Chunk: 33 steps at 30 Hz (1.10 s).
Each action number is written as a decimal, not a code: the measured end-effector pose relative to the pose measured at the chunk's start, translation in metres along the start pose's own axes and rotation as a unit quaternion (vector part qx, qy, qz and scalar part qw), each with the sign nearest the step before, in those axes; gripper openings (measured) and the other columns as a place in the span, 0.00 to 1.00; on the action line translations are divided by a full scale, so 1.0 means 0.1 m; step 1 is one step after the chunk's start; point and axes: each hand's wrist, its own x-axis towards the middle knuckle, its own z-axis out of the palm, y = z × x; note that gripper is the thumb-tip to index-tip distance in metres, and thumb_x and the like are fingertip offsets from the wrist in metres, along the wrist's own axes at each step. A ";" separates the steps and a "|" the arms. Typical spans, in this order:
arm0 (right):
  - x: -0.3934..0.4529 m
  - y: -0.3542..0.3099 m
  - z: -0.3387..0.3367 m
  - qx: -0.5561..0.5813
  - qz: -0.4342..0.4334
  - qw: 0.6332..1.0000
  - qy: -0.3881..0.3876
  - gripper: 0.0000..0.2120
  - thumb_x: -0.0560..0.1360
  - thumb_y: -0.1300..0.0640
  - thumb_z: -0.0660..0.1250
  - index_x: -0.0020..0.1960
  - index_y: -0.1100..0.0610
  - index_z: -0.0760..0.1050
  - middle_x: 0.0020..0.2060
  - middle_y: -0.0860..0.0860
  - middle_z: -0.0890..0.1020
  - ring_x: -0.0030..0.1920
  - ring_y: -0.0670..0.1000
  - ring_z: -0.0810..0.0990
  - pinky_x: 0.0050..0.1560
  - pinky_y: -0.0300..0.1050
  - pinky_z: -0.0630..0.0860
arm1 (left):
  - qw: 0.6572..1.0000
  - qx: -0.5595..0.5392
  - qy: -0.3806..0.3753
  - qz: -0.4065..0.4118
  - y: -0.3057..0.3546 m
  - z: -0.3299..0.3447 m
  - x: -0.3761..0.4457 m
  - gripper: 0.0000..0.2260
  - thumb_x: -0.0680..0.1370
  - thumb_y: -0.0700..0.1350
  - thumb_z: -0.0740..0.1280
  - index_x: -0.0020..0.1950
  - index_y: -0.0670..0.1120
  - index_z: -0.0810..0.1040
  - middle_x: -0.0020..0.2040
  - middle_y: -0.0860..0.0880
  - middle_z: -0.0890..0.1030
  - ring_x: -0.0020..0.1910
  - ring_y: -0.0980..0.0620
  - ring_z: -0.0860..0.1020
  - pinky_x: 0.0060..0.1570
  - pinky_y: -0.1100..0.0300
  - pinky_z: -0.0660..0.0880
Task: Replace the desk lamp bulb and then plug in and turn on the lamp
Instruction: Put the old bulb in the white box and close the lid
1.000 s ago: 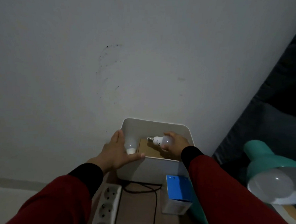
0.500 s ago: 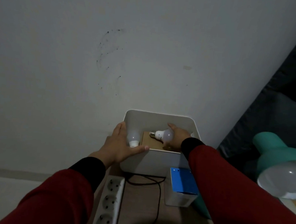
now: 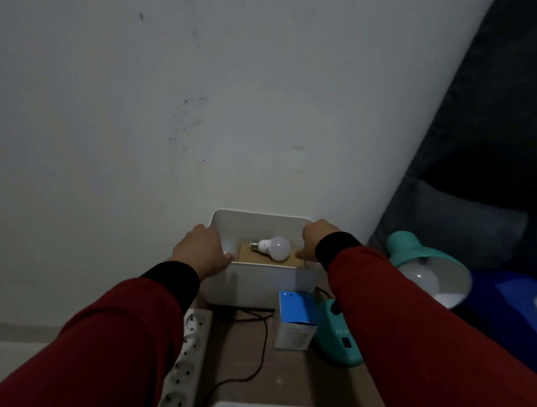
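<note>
A brown wooden table point(image 3: 240, 357) carries a white bin point(image 3: 256, 285) between the two hands. Nearer than the left hand point(image 3: 201, 251) lies a white power strip point(image 3: 187, 364). Below the right hand point(image 3: 316, 238) stand a blue-topped box point(image 3: 295, 321) and the teal lamp base point(image 3: 336, 337); a black cord point(image 3: 261, 343) runs between them.

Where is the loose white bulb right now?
The loose bulb lies on brown cardboard inside the white bin, between the left hand and right hand.

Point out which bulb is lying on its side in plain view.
The bulb on the brown card in the white bin. A second one sits half hidden behind the left hand; the third is inside the lamp shade.
</note>
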 end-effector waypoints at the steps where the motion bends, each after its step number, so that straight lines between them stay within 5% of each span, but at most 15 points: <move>1: -0.10 0.02 -0.02 0.004 0.001 1.000 0.005 0.19 0.75 0.51 0.66 0.59 0.63 0.74 0.58 0.59 0.78 0.57 0.57 0.78 0.45 0.44 0.72 | 1.000 0.018 0.001 0.000 0.04 -0.06 -0.07 0.29 0.76 0.56 0.64 0.68 0.38 0.66 0.66 0.38 0.71 0.66 0.41 0.70 0.64 0.52 0.70; 9: -1.02 0.24 0.05 0.076 0.022 0.996 0.047 0.20 0.73 0.48 0.66 0.57 0.63 0.76 0.55 0.59 0.80 0.55 0.58 0.79 0.46 0.43 0.72 | 0.999 0.014 0.015 -0.036 0.27 -0.20 -0.80 0.21 0.76 0.50 0.64 0.64 0.37 0.72 0.64 0.38 0.75 0.62 0.41 0.74 0.57 0.54 0.74; 17: -1.95 0.44 0.92 0.206 0.039 0.975 0.078 0.23 0.75 0.47 0.64 0.62 0.63 0.75 0.59 0.61 0.79 0.61 0.59 0.76 0.62 0.49 0.73 | 0.992 -0.096 0.014 -0.079 0.33 0.44 -1.73 0.19 0.77 0.43 0.63 0.65 0.36 0.71 0.65 0.37 0.74 0.65 0.39 0.72 0.63 0.55 0.70; 25: -2.46 0.51 1.82 0.260 0.081 0.962 -0.020 0.27 0.74 0.46 0.66 0.66 0.61 0.71 0.63 0.58 0.78 0.62 0.57 0.75 0.62 0.47 0.73 | 0.986 -0.095 -0.097 -0.100 0.14 1.43 -2.33 0.24 0.77 0.52 0.65 0.65 0.36 0.70 0.65 0.38 0.75 0.64 0.40 0.73 0.61 0.53 0.71; 29: -2.54 0.56 2.04 0.269 0.068 0.957 -0.080 0.31 0.75 0.52 0.67 0.73 0.59 0.59 0.72 0.55 0.67 0.72 0.52 0.65 0.59 0.36 0.61 | 0.986 -0.070 -0.113 -0.102 0.03 1.71 -2.38 0.31 0.72 0.57 0.68 0.67 0.38 0.67 0.65 0.37 0.73 0.64 0.39 0.73 0.61 0.52 0.72; 33: -2.51 0.59 2.20 0.240 0.062 0.964 -0.101 0.36 0.73 0.45 0.67 0.74 0.58 0.58 0.74 0.54 0.64 0.72 0.55 0.63 0.68 0.43 0.62 | 0.983 -0.051 -0.140 -0.104 0.01 1.82 -2.40 0.36 0.70 0.60 0.69 0.69 0.39 0.64 0.66 0.38 0.72 0.64 0.39 0.72 0.61 0.51 0.73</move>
